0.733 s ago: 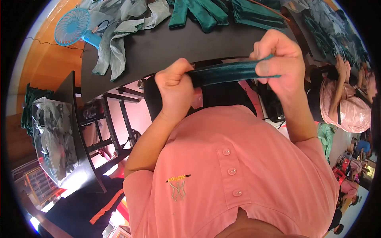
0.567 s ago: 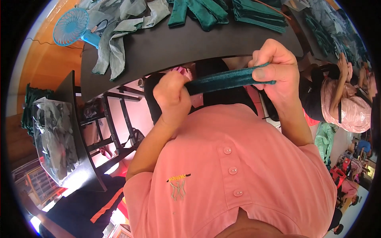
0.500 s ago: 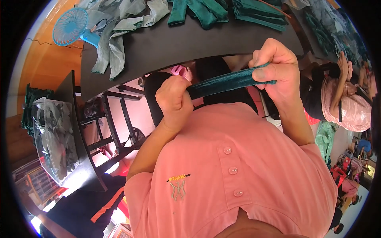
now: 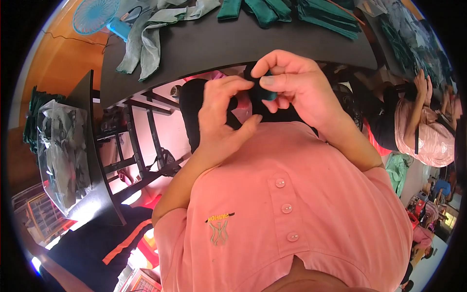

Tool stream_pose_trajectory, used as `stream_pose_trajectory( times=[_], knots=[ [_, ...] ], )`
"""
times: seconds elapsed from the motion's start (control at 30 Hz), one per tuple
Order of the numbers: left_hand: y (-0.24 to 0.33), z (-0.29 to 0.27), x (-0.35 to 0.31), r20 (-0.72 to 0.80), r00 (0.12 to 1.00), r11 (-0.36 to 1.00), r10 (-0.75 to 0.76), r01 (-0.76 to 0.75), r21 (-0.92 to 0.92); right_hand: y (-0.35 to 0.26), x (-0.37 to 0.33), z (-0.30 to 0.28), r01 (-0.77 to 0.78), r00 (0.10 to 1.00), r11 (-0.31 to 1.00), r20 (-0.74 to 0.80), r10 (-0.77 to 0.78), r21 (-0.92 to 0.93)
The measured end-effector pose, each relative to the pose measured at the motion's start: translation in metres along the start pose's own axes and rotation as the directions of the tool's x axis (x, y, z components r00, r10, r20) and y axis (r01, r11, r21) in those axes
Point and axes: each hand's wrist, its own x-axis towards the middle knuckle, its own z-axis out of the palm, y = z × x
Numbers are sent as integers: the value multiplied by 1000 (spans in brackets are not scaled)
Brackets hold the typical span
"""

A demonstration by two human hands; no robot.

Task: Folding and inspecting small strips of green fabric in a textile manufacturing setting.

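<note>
My right hand (image 4: 304,90) is closed on a dark green velvet strip (image 4: 269,96), gripping it between thumb and fingers. Most of that strip is hidden by the fingers, and only a small bunched part shows. Just to its left is my left hand (image 4: 221,114), with thumb and fingers spread apart and nothing seen between them. Both hands are above my lap, in front of the near edge of a dark table (image 4: 219,46).
On the table lie grey-green strips (image 4: 150,51), green velvet strips (image 4: 262,12) and a stack of them (image 4: 328,19). A blue fan (image 4: 96,17) stands at the far left. A clear bag of grey pieces (image 4: 65,155) is at left. Co-workers sit at right (image 4: 421,126) and lower left (image 4: 104,243).
The velvet strip was stretched between both hands. Now my left hand has let go and opened, while my right hand has moved left with the strip bunched in its fingers.
</note>
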Motion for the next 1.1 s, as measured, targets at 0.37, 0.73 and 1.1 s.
stream_pose_trajectory(
  times=[0.37,0.73,1.1],
  knots=[
    [-9,17,-4,47,898,626,-438,342,-701,3,-3,7,43,999,991,28,-40,-124],
    [-16,22,5,-3,948,759,-318,253,-600,26,0,-16,540,789,553,153,-594,-634],
    [-21,40,-7,339,812,581,-475,578,-572,9,7,-20,669,683,509,178,-708,-542]
  ],
)
